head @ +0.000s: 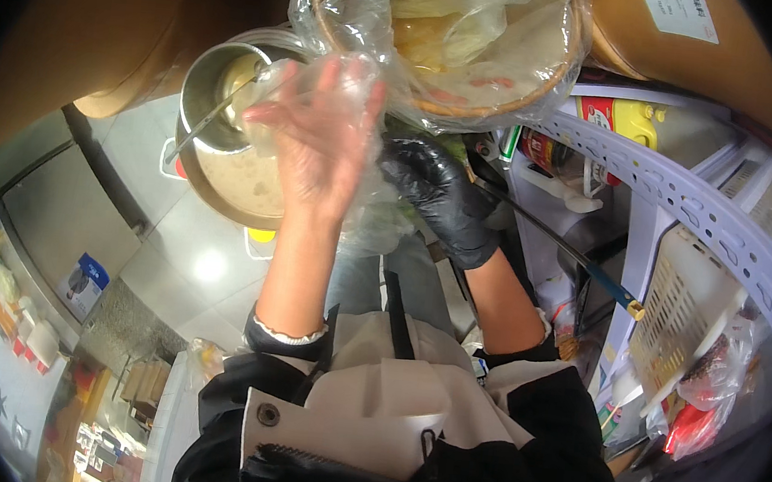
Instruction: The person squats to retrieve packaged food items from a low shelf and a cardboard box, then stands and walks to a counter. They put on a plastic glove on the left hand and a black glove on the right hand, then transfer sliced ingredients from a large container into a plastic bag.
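Observation:
My left hand [327, 124] is raised with its fingers spread, and thin clear plastic film [357, 182] lies over or around it. My right hand [433, 190], in a black glove, is beside it with curled fingers partly hidden; whether it grips the film is unclear. Above both hands is a round basket [531, 105] lined with a clear plastic bag, with yellowish plastic inside. At the left, a steel pot [196, 73] holds a pale content, with a long thin metal utensil [213, 113] across it. Below the pot is a wide round vessel [234, 188] with a pale beige content.
Brown round containers [629, 27] stand at the top. On the right, a lilac perforated plastic rack [698, 184] holds a yellow jug [631, 122], bottles and a white plastic basket [687, 298]. A long-handled tool [554, 236] slants across near the rack. Floor tiles [197, 244] show at left.

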Demonstrator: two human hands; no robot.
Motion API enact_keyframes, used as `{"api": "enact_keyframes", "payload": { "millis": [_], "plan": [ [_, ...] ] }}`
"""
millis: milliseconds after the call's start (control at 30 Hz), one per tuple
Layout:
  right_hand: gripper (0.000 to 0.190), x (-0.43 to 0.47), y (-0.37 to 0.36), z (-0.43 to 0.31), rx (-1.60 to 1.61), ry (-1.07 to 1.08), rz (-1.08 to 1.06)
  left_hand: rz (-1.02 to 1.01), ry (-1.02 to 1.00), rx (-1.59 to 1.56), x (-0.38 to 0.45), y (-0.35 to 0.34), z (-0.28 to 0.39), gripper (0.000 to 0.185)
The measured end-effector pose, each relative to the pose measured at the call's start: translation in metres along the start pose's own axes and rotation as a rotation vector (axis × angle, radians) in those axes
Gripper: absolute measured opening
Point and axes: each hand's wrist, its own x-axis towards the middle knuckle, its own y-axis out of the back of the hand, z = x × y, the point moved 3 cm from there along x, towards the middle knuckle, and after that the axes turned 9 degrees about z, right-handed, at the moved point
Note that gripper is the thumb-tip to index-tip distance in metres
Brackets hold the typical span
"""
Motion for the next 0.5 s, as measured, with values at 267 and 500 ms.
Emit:
{"api": "enact_keyframes", "payload": {
  "millis": [267,500],
  "plan": [
    [0.034,-0.005,0.058,-0.014,-0.13,-0.015,0.008,0.131,0.081,-0.154,0.006,0.008,-0.005,0.088],
    [0.032,-0.016,0.08,-0.028,0.093,-0.075,0.127,-0.224,0.404,-0.446,0.011,0.015,0.007,0.105]
  ]
}}
